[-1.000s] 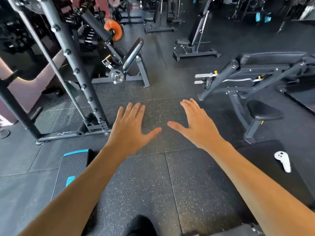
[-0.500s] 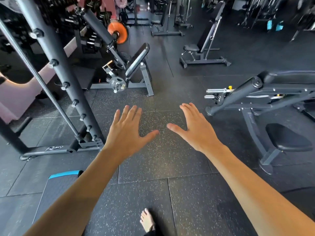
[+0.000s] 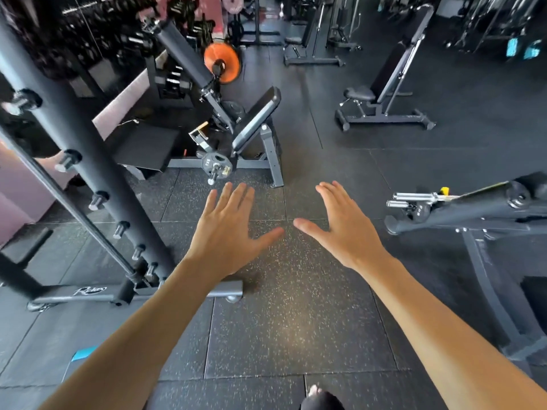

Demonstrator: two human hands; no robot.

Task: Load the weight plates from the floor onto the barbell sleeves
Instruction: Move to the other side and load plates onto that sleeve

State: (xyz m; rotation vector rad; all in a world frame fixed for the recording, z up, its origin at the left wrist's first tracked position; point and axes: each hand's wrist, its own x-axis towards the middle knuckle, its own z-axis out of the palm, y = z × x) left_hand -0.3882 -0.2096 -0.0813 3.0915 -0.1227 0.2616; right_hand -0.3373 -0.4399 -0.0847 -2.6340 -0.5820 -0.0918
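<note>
Both bare hands hang flat and spread above the speckled black rubber floor (image 3: 296, 321), palms down: the left hand (image 3: 228, 232) and right hand (image 3: 344, 229) each keep an empty, wide-open grip, thumbs nearly meeting. Since a second ago the view has moved forward, so the dark grey steel rack post (image 3: 88, 161) looms closer on the left. A small black weight plate (image 3: 215, 164) sits on a chrome sleeve just beyond the left fingertips; an orange round plate (image 3: 222, 63) stands farther back.
</note>
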